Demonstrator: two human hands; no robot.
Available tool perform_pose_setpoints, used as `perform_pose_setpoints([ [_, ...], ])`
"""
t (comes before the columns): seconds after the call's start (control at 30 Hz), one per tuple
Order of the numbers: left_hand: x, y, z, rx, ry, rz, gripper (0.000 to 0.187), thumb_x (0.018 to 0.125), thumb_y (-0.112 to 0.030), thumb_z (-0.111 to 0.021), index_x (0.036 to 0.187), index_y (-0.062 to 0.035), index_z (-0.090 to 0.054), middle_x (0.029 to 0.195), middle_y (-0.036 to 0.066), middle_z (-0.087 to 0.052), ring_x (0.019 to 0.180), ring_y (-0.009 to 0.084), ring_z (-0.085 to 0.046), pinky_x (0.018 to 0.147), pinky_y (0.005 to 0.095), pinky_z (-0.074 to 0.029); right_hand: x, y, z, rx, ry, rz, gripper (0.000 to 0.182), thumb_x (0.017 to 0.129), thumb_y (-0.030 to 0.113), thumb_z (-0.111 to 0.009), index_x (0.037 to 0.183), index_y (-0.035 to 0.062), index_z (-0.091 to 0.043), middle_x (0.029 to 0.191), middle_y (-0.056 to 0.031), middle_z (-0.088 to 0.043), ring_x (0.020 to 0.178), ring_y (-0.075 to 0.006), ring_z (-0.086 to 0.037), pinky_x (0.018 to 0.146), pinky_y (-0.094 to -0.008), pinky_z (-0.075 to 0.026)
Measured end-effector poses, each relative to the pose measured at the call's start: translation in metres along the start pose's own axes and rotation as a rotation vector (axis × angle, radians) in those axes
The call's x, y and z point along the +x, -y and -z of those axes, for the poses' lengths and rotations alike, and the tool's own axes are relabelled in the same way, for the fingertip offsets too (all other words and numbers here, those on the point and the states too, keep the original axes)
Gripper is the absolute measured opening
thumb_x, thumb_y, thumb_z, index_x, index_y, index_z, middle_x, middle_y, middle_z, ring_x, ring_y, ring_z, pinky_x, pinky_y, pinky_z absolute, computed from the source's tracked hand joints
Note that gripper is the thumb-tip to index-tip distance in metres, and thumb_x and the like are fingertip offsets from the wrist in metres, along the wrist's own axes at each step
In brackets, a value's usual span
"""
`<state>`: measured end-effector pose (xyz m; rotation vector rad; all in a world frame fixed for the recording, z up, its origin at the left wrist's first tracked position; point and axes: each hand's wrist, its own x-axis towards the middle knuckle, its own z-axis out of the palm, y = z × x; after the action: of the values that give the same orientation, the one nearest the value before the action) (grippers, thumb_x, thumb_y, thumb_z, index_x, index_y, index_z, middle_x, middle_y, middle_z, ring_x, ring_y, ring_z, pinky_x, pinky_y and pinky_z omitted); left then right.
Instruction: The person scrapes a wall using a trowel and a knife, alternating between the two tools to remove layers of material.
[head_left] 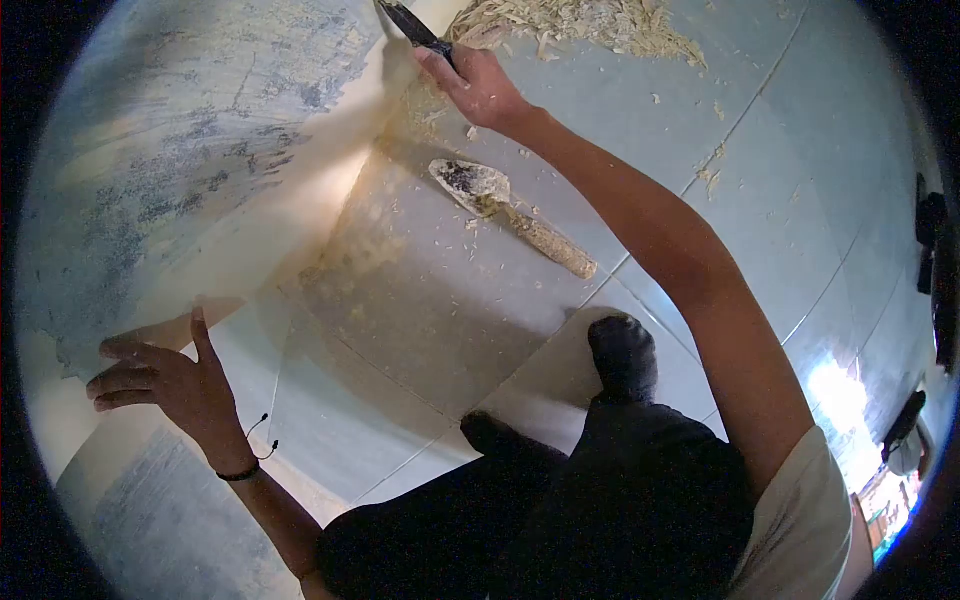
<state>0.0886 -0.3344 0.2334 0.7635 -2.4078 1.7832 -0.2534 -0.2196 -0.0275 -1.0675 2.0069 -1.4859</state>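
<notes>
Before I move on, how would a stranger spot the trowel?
On the tiled floor, look between the wall and the right forearm. The trowel lies there, its pointed blade and handle crusted; unlike the black tool in the right hand, it is unheld.

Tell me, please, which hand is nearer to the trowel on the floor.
Right: the right hand is just above the trowel in the picture; the left hand is farther off, toward the lower left.

Your right arm (640, 215) reaches far forward, bent at the elbow (708, 260), and your right hand (485, 88) is curled in a grip. Your left hand (178, 382) is spread wide, thumb (203, 337) pointing forward, fingers (128, 379) out to the left.
</notes>
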Motion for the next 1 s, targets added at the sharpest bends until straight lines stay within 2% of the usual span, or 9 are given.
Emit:
perform_pose_setpoints([
  [0.13,0.002,0.0,0.003,-0.017,0.016,-0.007,0.106,0.093,-0.07,-0.029,0.141,0.0215,-0.005,0.126,0.06,-0.018,0.124,0.0745,-0.011,0.101,0.0735,-0.022,-0.013,0.007,-0.004,0.297,0.118,-0.126,0.054,0.095,0.054,-0.048,0.094,-0.0001,-0.054,0.067,-0.0108,-0.058,0.06,-0.0255,-0.06,0.059,-0.043,-0.048],
  [0.23,0.002,-0.002,-0.002,-0.08,-0.039,-0.013,0.105,0.094,-0.069,-0.028,0.141,0.0215,-0.005,0.126,0.059,-0.02,0.125,0.074,-0.012,0.103,0.0738,-0.016,-0.022,0.015,0.001,0.265,0.126,-0.041,0.045,0.096,0.046,-0.047,0.098,0.0016,-0.053,0.074,-0.0067,-0.058,0.059,-0.0183,-0.056,0.053,-0.0372,-0.046],
  [0.33,0.002,-0.001,-0.002,-0.065,-0.039,-0.014,0.104,0.094,-0.069,-0.027,0.141,0.0216,-0.006,0.127,0.059,-0.02,0.125,0.0735,-0.012,0.106,0.0721,-0.013,-0.026,0.017,0.013,0.777,0.366,-0.169,0.041,0.098,0.04,-0.038,0.109,0.0032,-0.054,0.075,-0.0063,-0.057,0.055,-0.0141,-0.051,0.047,-0.0323,-0.041],
  [0.43,0.003,-0.001,0.002,-0.023,-0.009,-0.013,0.105,0.094,-0.069,-0.028,0.141,0.0215,-0.005,0.127,0.059,-0.02,0.126,0.0728,-0.011,0.106,0.0709,-0.014,-0.05,0.046,0.03,1.123,0.391,-0.356,0.048,0.098,0.035,-0.023,0.117,0.0024,-0.053,0.074,-0.0035,-0.053,0.053,-0.0102,-0.041,0.048,-0.0263,-0.037],
  [0.47,0.003,0.0,0.002,-0.041,-0.013,-0.008,0.104,0.094,-0.068,-0.029,0.142,0.0209,-0.005,0.127,0.059,-0.02,0.126,0.0728,-0.011,0.106,0.0709,-0.014,-0.055,0.047,0.034,1.116,0.408,-0.334,0.055,0.098,0.035,-0.02,0.129,0.0011,-0.049,0.076,-0.0045,-0.054,0.055,-0.0111,-0.041,0.049,-0.0268,-0.037],
  [0.6,0.002,-0.001,0.0,-0.126,-0.048,0.013,0.103,0.094,-0.068,-0.032,0.143,0.0183,-0.006,0.128,0.058,-0.02,0.127,0.072,-0.011,0.106,0.0708,-0.015,-0.077,0.055,0.043,1.284,0.413,-0.461,0.056,0.098,0.034,-0.017,0.133,0.0008,-0.047,0.078,-0.0053,-0.053,0.056,-0.0123,-0.041,0.05,-0.0273,-0.037],
  [0.7,0.001,-0.001,-0.002,-0.15,-0.06,0.02,0.103,0.093,-0.068,-0.034,0.145,0.016,-0.006,0.129,0.058,-0.019,0.127,0.0718,-0.011,0.107,0.0701,-0.016,-0.086,0.049,0.044,1.446,0.441,-0.572,0.052,0.098,0.035,-0.022,0.128,0.0031,-0.05,0.079,-0.0069,-0.058,0.053,-0.0148,-0.044,0.047,-0.0288,-0.038],
  [0.9,0.002,-0.001,0.001,-0.151,-0.069,0.032,0.103,0.093,-0.069,-0.035,0.146,0.0132,-0.004,0.13,0.057,-0.018,0.128,0.0714,-0.01,0.108,0.0672,-0.018,-0.099,0.053,0.048,1.398,0.456,-0.597,0.05,0.098,0.037,-0.025,0.127,0.0039,-0.05,0.079,-0.0068,-0.058,0.053,-0.0142,-0.043,0.046,-0.0288,-0.037],
  [1.0,0.002,-0.001,-0.001,-0.17,-0.093,0.031,0.101,0.093,-0.068,-0.034,0.147,0.0125,-0.006,0.131,0.057,-0.018,0.128,0.0708,-0.012,0.109,0.0655,-0.019,-0.1,0.054,0.044,1.429,0.416,-0.666,0.036,0.099,0.033,-0.041,0.122,0.007,-0.05,0.077,-0.0052,-0.057,0.053,-0.0132,-0.046,0.046,-0.0295,-0.038],
])
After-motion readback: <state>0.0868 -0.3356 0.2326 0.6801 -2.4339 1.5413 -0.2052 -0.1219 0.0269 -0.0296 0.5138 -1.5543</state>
